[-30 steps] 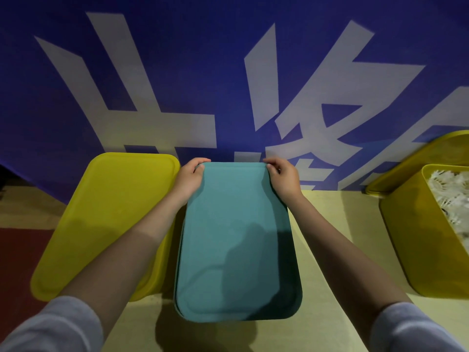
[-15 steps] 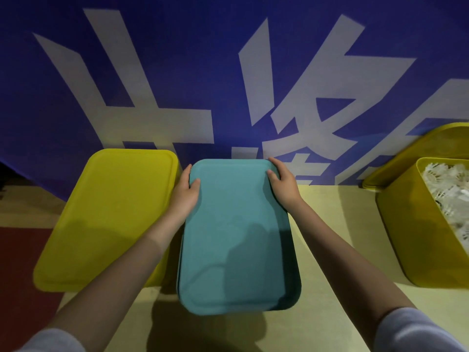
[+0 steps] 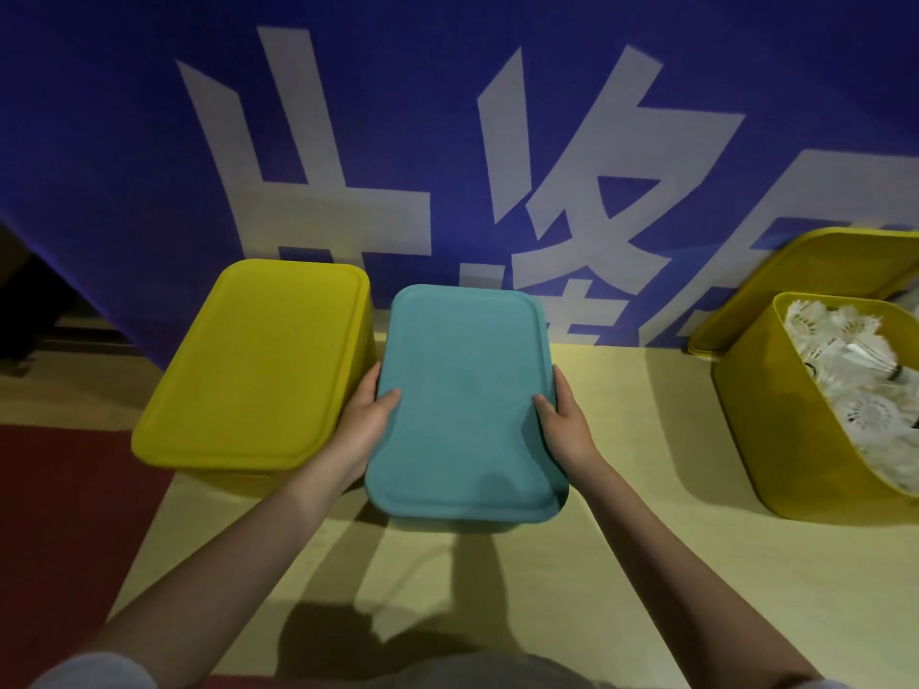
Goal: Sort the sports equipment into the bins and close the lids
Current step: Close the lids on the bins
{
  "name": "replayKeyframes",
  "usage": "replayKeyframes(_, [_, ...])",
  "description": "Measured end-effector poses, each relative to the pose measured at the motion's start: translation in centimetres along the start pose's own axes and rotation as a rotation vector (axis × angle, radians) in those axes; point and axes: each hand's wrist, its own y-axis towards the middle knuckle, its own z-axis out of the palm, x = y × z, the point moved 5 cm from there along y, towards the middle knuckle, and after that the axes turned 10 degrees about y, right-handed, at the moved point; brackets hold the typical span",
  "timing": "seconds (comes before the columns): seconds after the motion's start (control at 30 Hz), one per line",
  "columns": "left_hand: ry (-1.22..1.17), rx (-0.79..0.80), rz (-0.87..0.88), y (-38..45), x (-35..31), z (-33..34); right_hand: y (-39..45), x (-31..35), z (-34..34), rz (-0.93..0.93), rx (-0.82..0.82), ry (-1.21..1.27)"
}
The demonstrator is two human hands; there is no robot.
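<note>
Floor (image 3: 621, 564), against the banner (image 3: 447, 141): lidded bin (image 3: 258, 365) at left, second lidded bin (image 3: 462, 405) just beside it. Open bin (image 3: 795, 440) well apart at right holds shuttlecocks (image 3: 855, 380); loose lid (image 3: 815, 281) behind it.

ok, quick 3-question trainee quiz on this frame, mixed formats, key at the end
1. True or false: the teal lid has a hand on each long side.
2. Which bin is open? A) left yellow bin B) teal bin C) right yellow bin
3. Fill in: the open bin holds white ____.

Key: 1 true: the left hand and right hand each hold a side edge, thumbs on top. 2 C: its lid leans on the banner behind it. 3 shuttlecocks.
</note>
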Motion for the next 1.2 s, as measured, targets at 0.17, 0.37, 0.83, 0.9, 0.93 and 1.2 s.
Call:
replayKeyframes(0.17, [0.21, -0.035, 0.073, -0.1, 0.3, -0.3, -0.6, 0.8, 0.3, -0.022, -0.006, -0.108])
replayKeyframes(0.37, [0.466, -0.126, 0.121, 0.0, -0.1, -0.5, -2.0, 1.6, 0.3, -0.064, -0.081, -0.262])
replayKeyframes(0.83, [0.114, -0.12, 0.079, -8.4, 4.2, 0.0, -7.7, -1.1, 0.6, 0.028, -0.233, 0.069])
replayKeyframes(0.9, [0.177, -0.148, 0.106, -8.1, 4.2, -0.3, -7.7, -0.7, 0.8, 0.026, -0.243, 0.069])
replayKeyframes(0.93, [0.211, -0.158, 0.124, -7.9, 4.2, -0.4, -7.7, -0.6, 0.9, 0.025, -0.25, 0.067])
replayKeyframes(1.2, [0.33, -0.103, 0.121, -7.6, 5.5, 0.3, -8.0, -0.7, 0.3, 0.009, -0.225, 0.04])
